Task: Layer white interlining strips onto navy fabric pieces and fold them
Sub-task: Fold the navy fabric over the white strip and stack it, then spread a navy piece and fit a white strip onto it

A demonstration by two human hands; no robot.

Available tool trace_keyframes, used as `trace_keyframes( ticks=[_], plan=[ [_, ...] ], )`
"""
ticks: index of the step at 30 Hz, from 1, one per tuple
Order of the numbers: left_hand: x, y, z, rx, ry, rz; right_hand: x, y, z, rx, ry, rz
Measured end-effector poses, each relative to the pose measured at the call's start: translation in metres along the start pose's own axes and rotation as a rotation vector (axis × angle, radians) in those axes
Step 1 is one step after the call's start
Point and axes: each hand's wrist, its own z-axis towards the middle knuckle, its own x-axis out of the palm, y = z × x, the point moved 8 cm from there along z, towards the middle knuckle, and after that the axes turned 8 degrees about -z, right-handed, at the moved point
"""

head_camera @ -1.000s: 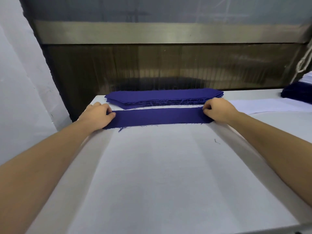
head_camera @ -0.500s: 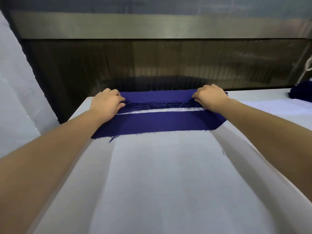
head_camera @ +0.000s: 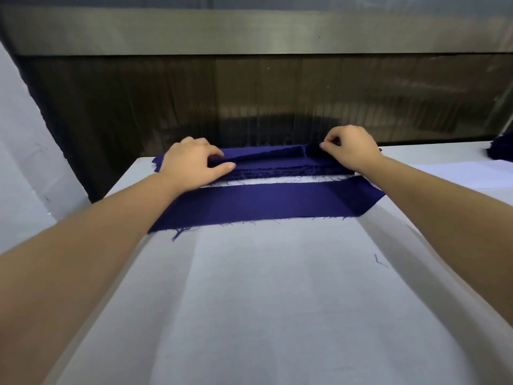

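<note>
A single navy fabric strip [head_camera: 266,201] lies flat across the white table [head_camera: 263,301], its left end frayed. Just behind it sits a stack of navy fabric pieces [head_camera: 277,169] at the table's far edge. My left hand [head_camera: 194,162] pinches the left end of the stack's top piece [head_camera: 266,154] between thumb and fingers. My right hand [head_camera: 351,152] pinches the same piece at its right end, and the piece is lifted slightly off the stack. White interlining sheets [head_camera: 469,173] lie to the right, beyond my right forearm.
A dark panel with a metal band [head_camera: 255,31] rises right behind the table's far edge. Another dark navy pile [head_camera: 501,148] shows at the far right edge. A loose thread [head_camera: 379,261] lies on the table surface. A white wall stands at left.
Both hands left the ends of the flat strip and moved back to the stack. They now pinch its top piece and lift it.
</note>
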Motion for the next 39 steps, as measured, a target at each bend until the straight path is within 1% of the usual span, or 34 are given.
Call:
trace_keyframes(
  ticks=[3, 7, 11, 16, 21, 23, 27, 29, 31, 34, 39],
  plan=[
    [0.011, -0.021, 0.010, 0.010, 0.009, 0.048, -0.001, 0.000, 0.003, 0.028, -0.023, 0.021],
    [0.011, -0.032, 0.019, -0.021, -0.028, -0.047, -0.005, 0.001, 0.003, 0.018, -0.055, 0.013],
    [0.005, -0.018, 0.018, -0.046, -0.054, 0.052, -0.006, -0.003, 0.004, 0.013, -0.060, 0.006],
    [-0.008, 0.009, 0.002, -0.083, -0.106, 0.053, -0.002, -0.010, -0.003, 0.055, -0.068, 0.097],
    [-0.025, 0.004, -0.020, 0.020, -0.194, 0.040, -0.018, -0.003, -0.025, 0.003, -0.141, 0.134],
    [-0.031, -0.002, -0.031, 0.081, -0.201, 0.010, -0.027, -0.005, -0.036, -0.017, -0.148, 0.076],
    [-0.043, -0.013, -0.057, 0.217, -0.169, -0.112, -0.039, -0.007, -0.068, -0.108, -0.088, -0.020],
    [-0.046, -0.021, -0.073, 0.280, -0.129, -0.171, -0.047, -0.007, -0.088, -0.152, -0.093, -0.053],
    [-0.047, -0.027, -0.086, 0.327, -0.088, -0.176, -0.053, -0.008, -0.103, -0.172, -0.108, -0.085],
    [-0.051, -0.037, -0.103, 0.347, -0.032, -0.183, -0.059, -0.005, -0.121, -0.219, -0.114, -0.110],
    [-0.055, -0.052, -0.124, 0.395, -0.013, -0.208, -0.062, -0.001, -0.133, -0.243, -0.022, -0.104]
  ],
)
